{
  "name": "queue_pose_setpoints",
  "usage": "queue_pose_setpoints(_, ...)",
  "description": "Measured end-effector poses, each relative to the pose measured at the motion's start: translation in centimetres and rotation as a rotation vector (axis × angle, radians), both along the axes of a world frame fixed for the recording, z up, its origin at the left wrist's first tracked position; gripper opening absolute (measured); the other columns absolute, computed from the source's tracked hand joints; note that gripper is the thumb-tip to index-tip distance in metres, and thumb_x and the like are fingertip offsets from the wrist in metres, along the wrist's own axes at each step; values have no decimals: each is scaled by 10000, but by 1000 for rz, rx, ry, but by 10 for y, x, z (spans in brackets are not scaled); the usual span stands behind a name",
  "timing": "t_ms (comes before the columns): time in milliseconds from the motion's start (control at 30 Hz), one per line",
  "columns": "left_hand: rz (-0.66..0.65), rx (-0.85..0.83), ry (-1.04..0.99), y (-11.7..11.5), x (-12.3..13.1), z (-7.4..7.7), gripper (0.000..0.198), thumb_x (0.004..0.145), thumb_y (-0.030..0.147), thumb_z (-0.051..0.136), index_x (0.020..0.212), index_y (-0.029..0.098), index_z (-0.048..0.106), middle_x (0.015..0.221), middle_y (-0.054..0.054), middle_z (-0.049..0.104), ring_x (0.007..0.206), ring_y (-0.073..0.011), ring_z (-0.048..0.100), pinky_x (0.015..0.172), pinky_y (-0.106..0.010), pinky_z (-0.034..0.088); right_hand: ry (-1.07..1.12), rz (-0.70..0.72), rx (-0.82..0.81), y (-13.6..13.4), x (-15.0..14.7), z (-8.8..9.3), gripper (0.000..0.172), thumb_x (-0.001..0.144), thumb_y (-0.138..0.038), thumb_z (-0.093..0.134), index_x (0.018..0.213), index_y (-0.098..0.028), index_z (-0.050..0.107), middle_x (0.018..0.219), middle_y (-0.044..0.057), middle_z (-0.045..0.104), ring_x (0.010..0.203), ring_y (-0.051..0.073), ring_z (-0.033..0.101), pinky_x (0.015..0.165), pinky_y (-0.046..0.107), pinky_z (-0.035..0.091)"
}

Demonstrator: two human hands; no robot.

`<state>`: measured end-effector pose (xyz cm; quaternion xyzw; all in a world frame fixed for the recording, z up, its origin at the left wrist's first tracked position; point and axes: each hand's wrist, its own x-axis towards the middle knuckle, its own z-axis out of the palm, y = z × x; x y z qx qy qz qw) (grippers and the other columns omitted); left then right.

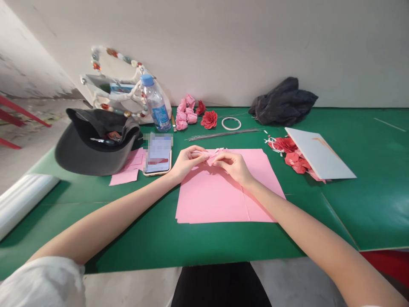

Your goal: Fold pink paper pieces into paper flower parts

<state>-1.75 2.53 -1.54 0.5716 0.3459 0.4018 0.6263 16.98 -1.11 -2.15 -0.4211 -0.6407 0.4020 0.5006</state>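
We have a small pink piece [211,159] pinched between both hands, above the far part of the pink stack [211,196]; whether it touches the top sheet we cannot tell. The left hand [186,163] grips its left side and the right hand [235,169] its right, so the piece lies directly between our two sets of fingers, neither hand nearer. All those fingers are bent inward, thumbs pressed close to the paper. It is too small and partly covered for us to read a long axis.

Just beyond the stack lie thin wires [223,135], roughly along its far edge, and behind them a tape ring [231,129]. Farther back, beyond the stack's far left corner, we see pink flowers [185,114] and a red flower [209,120].

Left of the stack lies a phone [159,154], then pink slips [124,177] partly under a cap [92,147]. Behind the phone stands a bottle [159,106], upright, before a bag [165,97].

Right of the stack, a white board [321,154] leans over red paper flowers [295,161]; a dark bundle [283,103] sits behind it. Everything rests on the green worktop [137,243].
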Motion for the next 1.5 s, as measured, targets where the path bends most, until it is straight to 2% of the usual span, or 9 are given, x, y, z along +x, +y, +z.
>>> queue_pose_setpoints(300, 19, 36, 22, -2, 0, 2, 376, 694, 417, 787, 884, 132, 634, 772, -56, 716, 723, -171, 683, 730, -298, 527, 115, -39, -76, -2, -4, -3, 333, 644, -389, 815, 715, -192, 557, 794, 21, 661, 766, 169, 660, 758, 339, 541)
queue_pose_setpoints(567, 8, 35, 35, -3, 0, 3, 378, 696, 414, 782, 890, 127, 630, 792, -57, 715, 736, -169, 685, 722, -286, 524, 78, -59, -55, 0, -3, -3, 396, 641, -394, 811, 681, -199, 469, 760, -7, 584, 700, 129, 603, 691, 292, 521)
queue_pose_setpoints(700, -49, 43, 34, -2, 1, 3, 411, 621, 348, 836, 886, 134, 606, 828, -55, 715, 783, -185, 691, 770, -315, 534, 75, -92, -39, 0, -2, -2, 421, 640, -382, 812, 660, -200, 432, 696, -38, 523, 629, 101, 556, 629, 264, 507)
queue_pose_setpoints(800, -73, 48, 2, 0, 1, 0, 431, 578, 282, 860, 883, 137, 592, 836, -42, 700, 781, -173, 685, 783, -315, 534, 99, -81, -86, -1, -2, 0, 423, 635, -401, 811, 718, -209, 443, 683, -46, 537, 627, 121, 595, 611, 283, 536)
queue_pose_setpoints(867, -57, 38, -20, 2, 1, -2, 438, 580, 256, 857, 904, 137, 588, 840, -32, 688, 762, -155, 678, 773, -299, 530, 136, -35, -140, -2, -2, 1, 415, 667, -410, 789, 845, -221, 466, 701, -43, 591, 630, 144, 640, 626, 317, 561)
queue_pose_setpoints(1000, -18, 23, -34, 4, -1, -3, 471, 593, 236, 847, 978, 134, 594, 895, -37, 673, 756, -140, 672, 751, -276, 524, 160, 20, -141, -3, -3, 1, 476, 729, -367, 752, 1074, -240, 450, 773, -18, 669, 701, 156, 684, 742, 347, 565)
queue_pose_setpoints(1167, -56, 40, -22, 4, -1, -3, 454, 620, 234, 833, 999, 127, 607, 934, -56, 667, 741, -140, 666, 694, -262, 517, 104, -2, -112, -2, -4, 0, 481, 695, -317, 779, 1071, -226, 492, 698, -47, 618, 668, 142, 663, 700, 312, 564)
queue_pose_setpoints(1300, -47, 88, -23, 3, 0, -3, 390, 651, 277, 820, 961, 130, 633, 948, -60, 674, 811, -164, 664, 758, -297, 522, 117, -44, -105, -2, -3, 1, 431, 705, -325, 769, 1046, -218, 528, 691, -42, 614, 657, 148, 661, 688, 321, 563)
queue_pose_setpoints(1500, -91, 283, 113, 3, 0, -2, 248, 698, 355, 783, 700, 125, 690, 798, -52, 643, 737, -152, 614, 698, -284, 495, 73, -33, -50, -2, -1, 0, 371, 727, -333, 754, 1036, -214, 588, 746, -12, 636, 735, 155, 658, 740, 319, 548)
